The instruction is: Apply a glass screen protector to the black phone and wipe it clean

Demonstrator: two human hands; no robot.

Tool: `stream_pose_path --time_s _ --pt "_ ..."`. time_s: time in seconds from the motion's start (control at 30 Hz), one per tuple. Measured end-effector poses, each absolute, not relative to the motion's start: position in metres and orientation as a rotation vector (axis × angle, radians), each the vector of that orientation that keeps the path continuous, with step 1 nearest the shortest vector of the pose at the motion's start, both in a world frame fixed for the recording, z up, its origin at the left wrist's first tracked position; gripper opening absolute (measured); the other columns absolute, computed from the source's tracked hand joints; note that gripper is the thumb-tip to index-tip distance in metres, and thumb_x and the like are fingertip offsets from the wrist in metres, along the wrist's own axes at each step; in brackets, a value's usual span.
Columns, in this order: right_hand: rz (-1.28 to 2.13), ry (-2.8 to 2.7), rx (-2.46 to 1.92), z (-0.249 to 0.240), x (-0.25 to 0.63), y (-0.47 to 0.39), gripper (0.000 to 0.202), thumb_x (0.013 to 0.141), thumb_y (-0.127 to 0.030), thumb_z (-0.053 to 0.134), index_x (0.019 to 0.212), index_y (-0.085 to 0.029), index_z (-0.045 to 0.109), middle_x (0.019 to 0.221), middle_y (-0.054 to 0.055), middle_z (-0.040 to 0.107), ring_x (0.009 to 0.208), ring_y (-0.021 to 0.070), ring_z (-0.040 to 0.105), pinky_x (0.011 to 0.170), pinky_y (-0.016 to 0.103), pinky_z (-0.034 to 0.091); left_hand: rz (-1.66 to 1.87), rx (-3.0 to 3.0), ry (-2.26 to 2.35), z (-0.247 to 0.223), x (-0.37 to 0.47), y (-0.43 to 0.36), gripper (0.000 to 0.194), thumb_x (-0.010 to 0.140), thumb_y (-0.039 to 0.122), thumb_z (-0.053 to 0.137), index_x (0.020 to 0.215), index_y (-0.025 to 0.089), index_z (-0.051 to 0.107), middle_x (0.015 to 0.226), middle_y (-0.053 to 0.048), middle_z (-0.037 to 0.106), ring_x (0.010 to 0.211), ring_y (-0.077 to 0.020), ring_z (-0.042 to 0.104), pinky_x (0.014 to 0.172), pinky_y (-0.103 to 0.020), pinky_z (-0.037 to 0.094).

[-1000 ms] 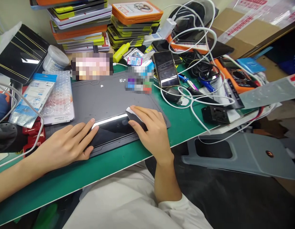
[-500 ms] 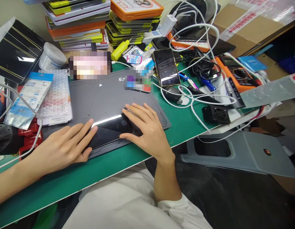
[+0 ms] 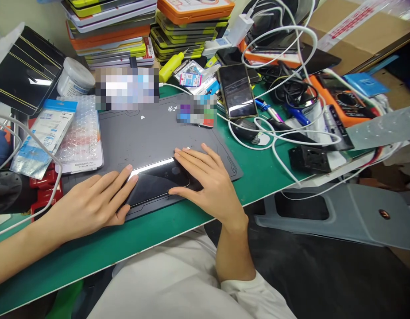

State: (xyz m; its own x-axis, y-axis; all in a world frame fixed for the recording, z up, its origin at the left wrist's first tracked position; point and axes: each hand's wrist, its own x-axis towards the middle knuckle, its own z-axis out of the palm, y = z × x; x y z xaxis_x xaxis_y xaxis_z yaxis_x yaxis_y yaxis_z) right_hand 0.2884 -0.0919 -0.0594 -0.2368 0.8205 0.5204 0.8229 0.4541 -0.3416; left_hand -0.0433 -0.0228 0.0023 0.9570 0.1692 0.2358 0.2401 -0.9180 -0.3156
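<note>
A single head-worn camera, close above the green bench, looks forward and down past the wearer's white clothing toward a glossy black phone. The clothing sits nearest the lens, on the near side of the phone, while the wide view reaches stacked cases behind the phone and a cardboard box beyond it to the right.

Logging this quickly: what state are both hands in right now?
Left hand: open, fingers resting on the left end of the black phone.
Right hand: open, spread over its right end; grip cannot be told.
</note>
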Motion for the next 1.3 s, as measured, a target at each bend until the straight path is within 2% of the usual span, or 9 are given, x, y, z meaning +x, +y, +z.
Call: stream_pose_path --time_s 0.2,0.4,0.63,0.7,0.87,1.0,1.1,1.2,1.3 --pt "0.001 -2.065 -1.375 -0.0597 0.2887 -0.0919 0.078 0.111 -0.065 0.077 0.176 -0.026 0.059 0.163 0.011 0.078 0.153 0.0351 0.074 0.142 0.064 0.050 -0.274 -2.713 -0.251 0.0059 -0.0389 -0.0220 0.045 0.114 0.022 0.059 0.147 -0.004 0.075 0.150 -0.026 0.080 0.113 -0.0355 0.086 0.083 -0.046 0.070" --pt "0.031 -2.050 -1.353 -0.0614 0.2893 -0.0908 0.077 0.109 -0.063 0.079 0.174 -0.025 0.061 0.163 0.012 0.078 0.152 0.0349 0.075 0.139 0.061 0.053 -0.262 -2.699 -0.243 0.0074 -0.0393 -0.0216 0.046 0.115 0.023 0.058 0.148 -0.005 0.073 0.150 -0.026 0.080 0.112 -0.0355 0.086 0.081 -0.046 0.071" --pt "0.047 -2.023 -1.333 -0.0615 0.2894 -0.0909 0.076 0.108 -0.059 0.082 0.173 -0.025 0.062 0.161 0.013 0.079 0.151 0.0356 0.076 0.135 0.058 0.058 -0.251 -2.785 -0.311 0.0011 -0.0443 -0.0228 0.062 0.115 0.025 0.060 0.174 0.006 0.057 0.156 -0.022 0.078 0.120 -0.0371 0.085 0.086 -0.047 0.069" --pt "0.054 -2.025 -1.331 -0.0608 0.2897 -0.0910 0.078 0.107 -0.057 0.083 0.175 -0.026 0.060 0.161 0.012 0.079 0.151 0.0361 0.076 0.133 0.058 0.059 -0.255 -2.809 -0.318 0.0005 -0.0450 -0.0229 0.064 0.114 0.024 0.061 0.175 0.004 0.055 0.157 -0.024 0.077 0.121 -0.0381 0.084 0.088 -0.048 0.069" --pt "0.055 -2.026 -1.327 -0.0596 0.2903 -0.0911 0.080 0.105 -0.057 0.086 0.174 -0.024 0.062 0.160 0.014 0.079 0.150 0.0366 0.076 0.132 0.058 0.060 -0.259 -2.802 -0.298 0.0031 -0.0440 -0.0221 0.061 0.113 0.023 0.060 0.171 0.001 0.059 0.155 -0.026 0.078 0.121 -0.0387 0.084 0.088 -0.049 0.071" --pt "0.055 -2.019 -1.338 -0.0599 0.2903 -0.0911 0.075 0.106 -0.060 0.084 0.170 -0.024 0.066 0.160 0.013 0.080 0.150 0.0359 0.076 0.131 0.057 0.061 -0.265 -2.765 -0.266 0.0061 -0.0409 -0.0220 0.049 0.113 0.022 0.058 0.153 -0.003 0.073 0.150 -0.027 0.080 0.116 -0.0369 0.085 0.086 -0.048 0.072" --pt "0.050 -2.023 -1.344 -0.0602 0.2903 -0.0914 0.073 0.108 -0.060 0.082 0.170 -0.024 0.066 0.160 0.012 0.080 0.151 0.0355 0.075 0.132 0.057 0.060 -0.265 -2.743 -0.255 0.0066 -0.0395 -0.0225 0.048 0.114 0.023 0.059 0.147 -0.008 0.074 0.149 -0.029 0.080 0.114 -0.0374 0.086 0.082 -0.048 0.072" --pt "0.053 -2.032 -1.357 -0.0601 0.2904 -0.0918 0.074 0.108 -0.059 0.082 0.171 -0.023 0.065 0.160 0.013 0.079 0.152 0.0364 0.075 0.132 0.058 0.059 -0.260 -2.719 -0.252 0.0063 -0.0396 -0.0226 0.047 0.116 0.027 0.060 0.146 -0.006 0.075 0.150 -0.028 0.080 0.113 -0.0363 0.085 0.081 -0.046 0.071" --pt "0.058 -2.036 -1.389 -0.0599 0.2902 -0.0921 0.073 0.108 -0.062 0.080 0.169 -0.025 0.067 0.161 0.012 0.079 0.152 0.0367 0.074 0.132 0.058 0.059 -0.282 -2.732 -0.263 0.0059 -0.0406 -0.0214 0.051 0.119 0.040 0.064 0.145 -0.002 0.077 0.149 -0.026 0.081 0.115 -0.0359 0.085 0.086 -0.046 0.070"
